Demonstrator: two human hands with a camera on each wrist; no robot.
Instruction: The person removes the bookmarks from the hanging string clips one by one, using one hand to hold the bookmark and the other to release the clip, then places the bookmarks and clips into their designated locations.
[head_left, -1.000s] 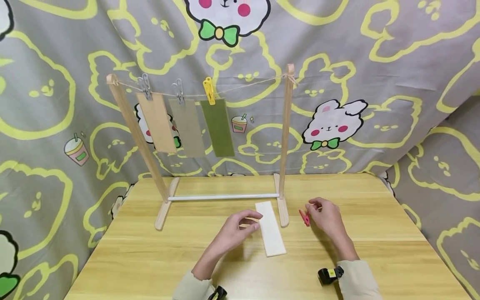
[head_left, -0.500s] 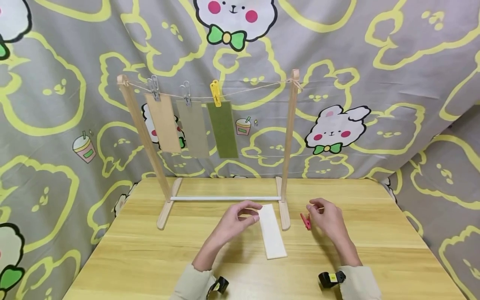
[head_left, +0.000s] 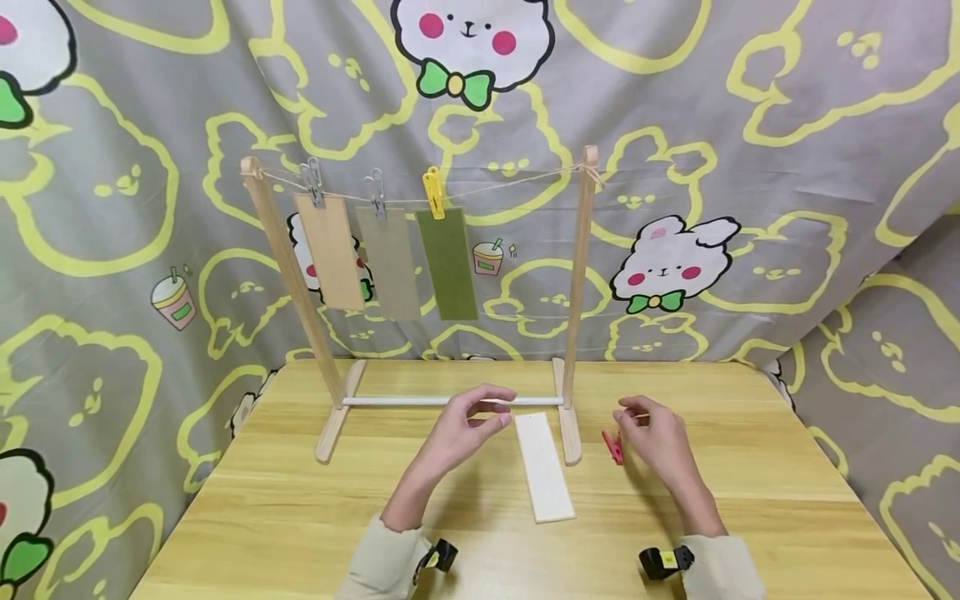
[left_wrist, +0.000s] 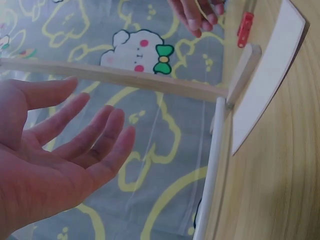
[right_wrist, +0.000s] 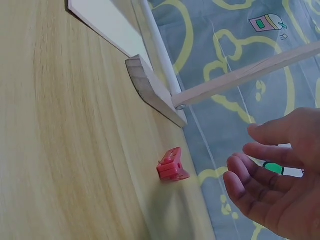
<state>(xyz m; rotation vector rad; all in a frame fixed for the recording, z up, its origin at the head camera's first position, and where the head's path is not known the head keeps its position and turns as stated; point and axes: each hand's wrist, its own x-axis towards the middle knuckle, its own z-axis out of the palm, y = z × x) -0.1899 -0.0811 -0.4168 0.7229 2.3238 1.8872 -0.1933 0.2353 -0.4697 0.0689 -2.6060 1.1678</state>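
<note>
My left hand (head_left: 468, 429) is held above the table, fingers loosely bent and nothing in them. Just right of its fingertips a white rectangular card (head_left: 545, 471) lies flat on the wood; the left wrist view shows this hand (left_wrist: 65, 145) apart from it. A red clothespin (head_left: 613, 447) lies on the table by the fingertips of my right hand (head_left: 656, 433). In the right wrist view a gap separates the clothespin (right_wrist: 171, 165) from those relaxed, bare fingers.
A wooden stand (head_left: 577, 283) carries a string. Hanging there are a tan card (head_left: 332, 254) and a grey card (head_left: 390, 267) from grey clothespins, and a green card (head_left: 448, 267) from a yellow clothespin (head_left: 433, 192). A patterned curtain (head_left: 675, 100) hangs behind.
My left hand has risen slightly away from the white card, toward the stand's white crossbar. The right hand stays by the red clothespin. The head view has shifted a little.
</note>
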